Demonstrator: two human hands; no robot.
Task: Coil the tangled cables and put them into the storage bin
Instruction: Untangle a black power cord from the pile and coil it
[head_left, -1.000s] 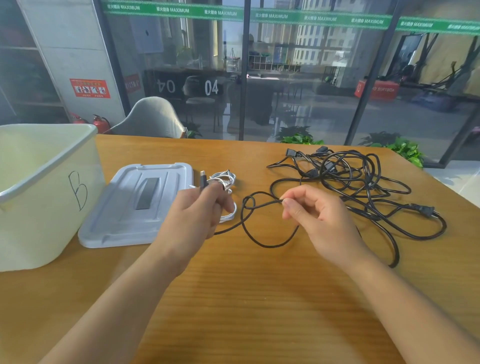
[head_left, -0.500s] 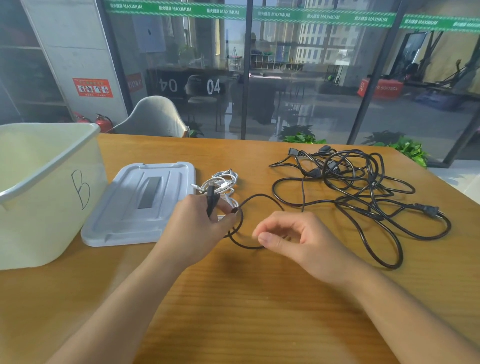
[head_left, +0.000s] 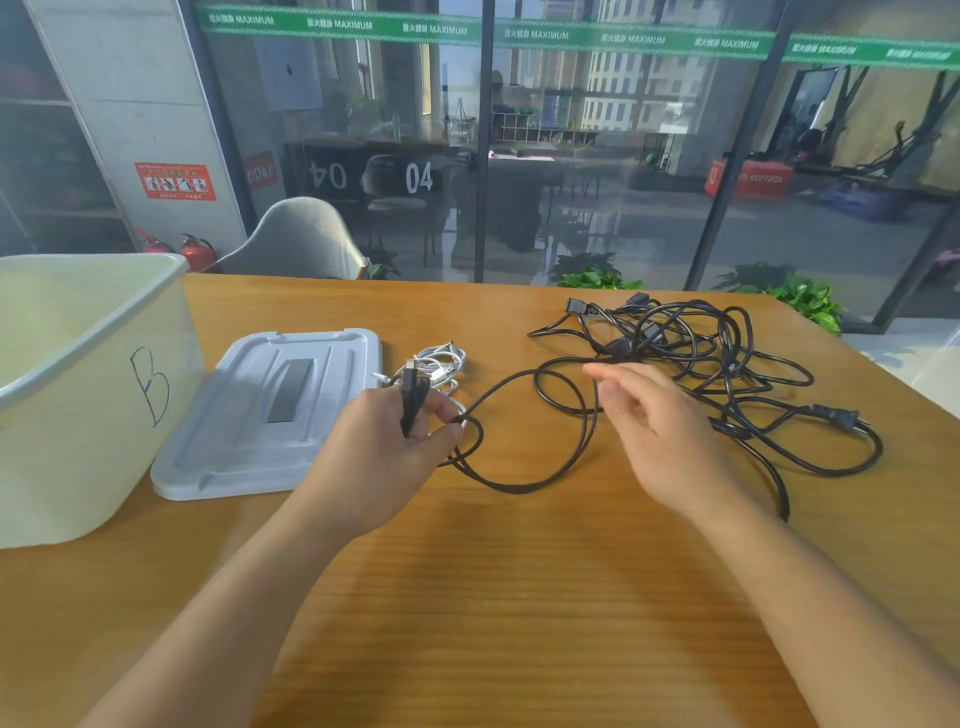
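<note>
The black cable (head_left: 524, 483), looping at counter centre from the tangle (head_left: 701, 364) at 2 o'clock, is mid-coiling: the left hand (head_left: 395, 441) pinches its plug end, the right hand (head_left: 654, 415) hovers spread, likely needing another length before reaching the 9 o'clock storage bin (head_left: 78, 415).

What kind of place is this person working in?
Probably an office or shared workspace: a wooden table beside a glass partition marked "04", with a chair and fire extinguishers nearby.
</note>
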